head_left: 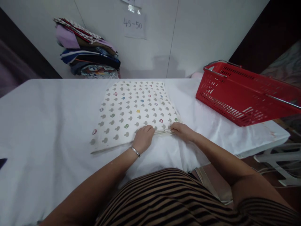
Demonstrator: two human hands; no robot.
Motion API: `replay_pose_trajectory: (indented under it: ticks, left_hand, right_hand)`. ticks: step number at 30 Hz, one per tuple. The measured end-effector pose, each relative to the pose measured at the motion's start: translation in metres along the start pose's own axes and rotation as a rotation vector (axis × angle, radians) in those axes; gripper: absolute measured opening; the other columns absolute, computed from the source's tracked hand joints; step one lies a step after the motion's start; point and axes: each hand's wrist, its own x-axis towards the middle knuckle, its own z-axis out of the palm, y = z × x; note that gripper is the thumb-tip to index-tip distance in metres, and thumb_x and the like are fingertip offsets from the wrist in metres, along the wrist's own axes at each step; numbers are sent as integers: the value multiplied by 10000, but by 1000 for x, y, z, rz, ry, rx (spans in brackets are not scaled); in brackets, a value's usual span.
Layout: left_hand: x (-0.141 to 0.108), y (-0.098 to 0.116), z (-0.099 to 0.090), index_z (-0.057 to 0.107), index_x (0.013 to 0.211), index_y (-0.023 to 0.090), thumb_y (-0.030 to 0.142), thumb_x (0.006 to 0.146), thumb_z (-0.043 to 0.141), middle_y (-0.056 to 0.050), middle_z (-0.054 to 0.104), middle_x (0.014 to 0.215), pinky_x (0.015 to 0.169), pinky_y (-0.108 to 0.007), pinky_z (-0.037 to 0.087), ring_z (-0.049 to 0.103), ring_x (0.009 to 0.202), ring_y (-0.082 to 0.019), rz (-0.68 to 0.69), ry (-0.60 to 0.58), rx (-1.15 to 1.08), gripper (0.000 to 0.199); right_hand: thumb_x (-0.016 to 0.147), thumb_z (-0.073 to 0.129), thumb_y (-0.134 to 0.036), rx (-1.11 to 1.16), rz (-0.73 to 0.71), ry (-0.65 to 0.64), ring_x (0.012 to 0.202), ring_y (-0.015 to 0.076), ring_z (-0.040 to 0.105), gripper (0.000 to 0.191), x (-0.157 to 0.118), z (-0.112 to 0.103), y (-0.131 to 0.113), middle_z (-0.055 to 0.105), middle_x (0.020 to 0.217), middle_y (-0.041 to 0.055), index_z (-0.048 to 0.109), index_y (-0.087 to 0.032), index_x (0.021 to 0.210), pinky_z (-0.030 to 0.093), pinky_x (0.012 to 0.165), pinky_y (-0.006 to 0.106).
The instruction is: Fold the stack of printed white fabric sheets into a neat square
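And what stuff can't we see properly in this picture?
All in the head view:
- Red basket: right end cut off by the right edge.
- Upper paper sign: cut off by the top edge.
- Dark blue thing: mostly past the left edge.
- Mushroom-print cloth: lower layers covered by the top one.
- Left hand: thumb hidden beneath hand or cloth.

**Basket Cut Short at Right**

My left hand (pixel 143 138) and right hand (pixel 183 130) hide parts of the near edge of the patterned cloth (pixel 138 102). The right edge cuts off the red basket (pixel 235 97) and white plastic frame (pixel 279 161); the top crops the upper paper (pixel 134 3). At left, I can't identify the cropped dark thing (pixel 2 162).
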Motion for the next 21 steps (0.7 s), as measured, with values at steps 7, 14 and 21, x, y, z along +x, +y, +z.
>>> replay_pose_trajectory:
  ticks: [7, 14, 21]
  left_hand:
    - [-1, 8, 2, 591, 849, 180, 64, 809, 428, -72, 535, 1159, 852, -366, 384, 455, 1057, -208, 190, 54, 17, 204]
    - [4, 11, 0, 588, 828, 167, 172, 830, 464, -88, 560, 1088, 797, -385, 396, 484, 1002, -220, 110, -15, 51, 124]
    - [1, 13, -4, 579, 798, 145, 97, 847, 406, -88, 557, 1072, 836, -356, 388, 473, 1011, -197, 228, 61, 32, 187]
  right_hand:
    - [826, 449, -140, 92, 65, -10, 766, 150, 525, 131, 2, -4, -1, 584, 810, 22, 572, -184, 825, 405, 704, 270]
    - [840, 449, -167, 71, 42, 0, 763, 150, 529, 132, 2, -2, 1, 583, 804, 24, 578, -182, 815, 408, 700, 269]
    - [858, 433, -175, 6, -47, 13, 804, 163, 537, 163, -1, -2, 0, 602, 844, 43, 592, -188, 892, 423, 728, 289]
